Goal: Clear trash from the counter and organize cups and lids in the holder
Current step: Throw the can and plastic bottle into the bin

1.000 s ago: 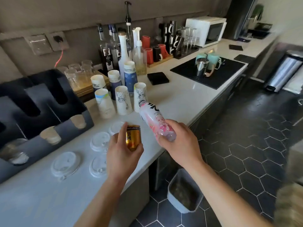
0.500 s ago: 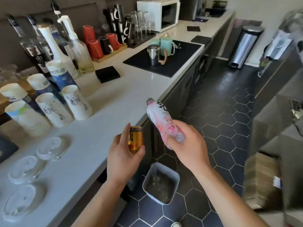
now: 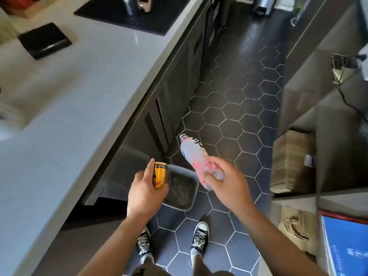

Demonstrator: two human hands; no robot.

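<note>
My left hand [image 3: 144,191] grips a small gold can [image 3: 160,175], held upright over the left rim of a grey trash bin [image 3: 180,188] on the floor. A pink and white plastic bottle [image 3: 196,156] is held by its base in my right hand [image 3: 229,185], its neck pointing up and away, just right of the bin. Both hands hover off the white counter [image 3: 79,86], beyond its front edge. The cups, the lids and the holder are out of view.
A black square pad [image 3: 44,39] and a black rubber mat [image 3: 143,14] lie on the counter. Dark cabinet fronts run below it. Cardboard boxes [image 3: 292,162] and shelving stand at the right. My two sneakers stand on the hexagon-tiled floor [image 3: 235,108].
My view has swung down and right from the counter to the floor. Both hands have carried the can and the bottle off the counter to above the bin.
</note>
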